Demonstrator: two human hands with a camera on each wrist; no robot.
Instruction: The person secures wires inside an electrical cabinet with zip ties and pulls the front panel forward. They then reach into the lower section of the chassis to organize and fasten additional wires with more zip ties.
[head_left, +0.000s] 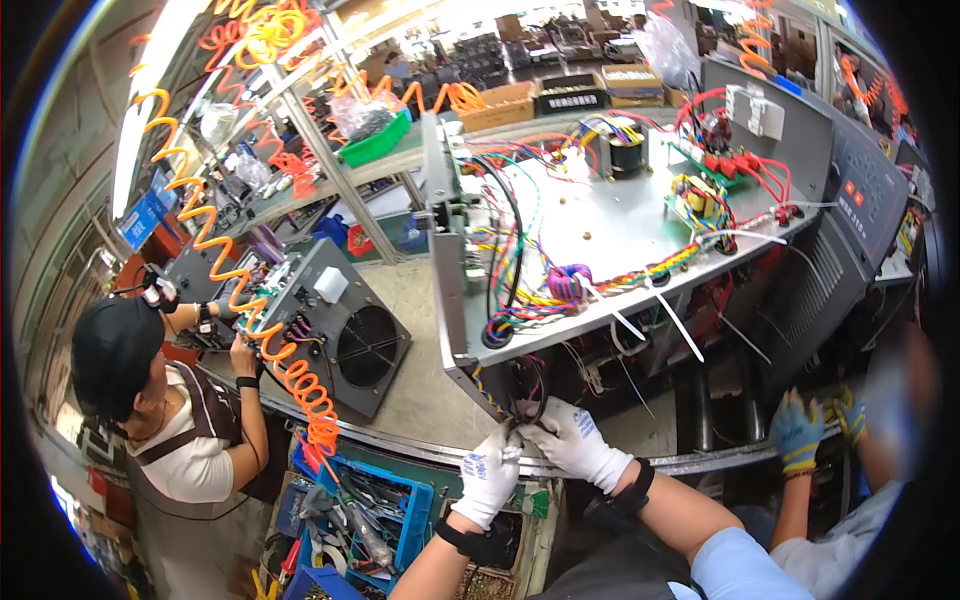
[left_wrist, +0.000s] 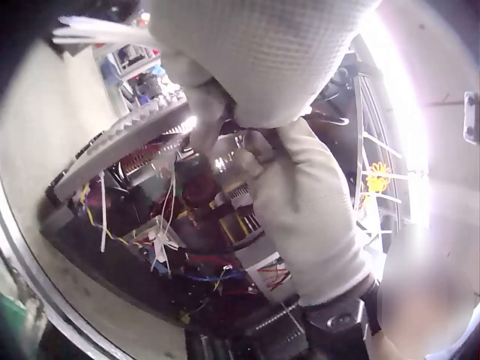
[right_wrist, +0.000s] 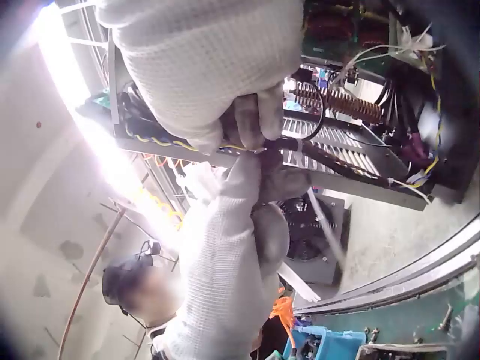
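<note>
Both hands wear white knitted gloves and meet at the lower front corner of an open grey machine chassis point(head_left: 590, 350). Between the fingertips, a black-sleeved wire bundle point(right_wrist: 330, 161) runs along the chassis edge. My right hand point(head_left: 575, 440) pinches this bundle, its fingers curled in the right wrist view. The left hand point(head_left: 490, 475) has its thumb and fingers at the same spot on the bundle. White cable ties point(left_wrist: 97, 30) stick out of the left hand's grip. The exact contact point is partly hidden by fingers. A yellow-and-blue twisted wire point(right_wrist: 176, 144) runs beside the bundle.
Long loose tie ends point(head_left: 675, 318) hang off the chassis's front edge. Below left stands a blue tool bin point(head_left: 415, 520). One person works on a fan-fitted unit point(head_left: 365, 340) at left; another person's gloved hand point(head_left: 797, 435) is at right. An orange coiled hose point(head_left: 230, 270) hangs down.
</note>
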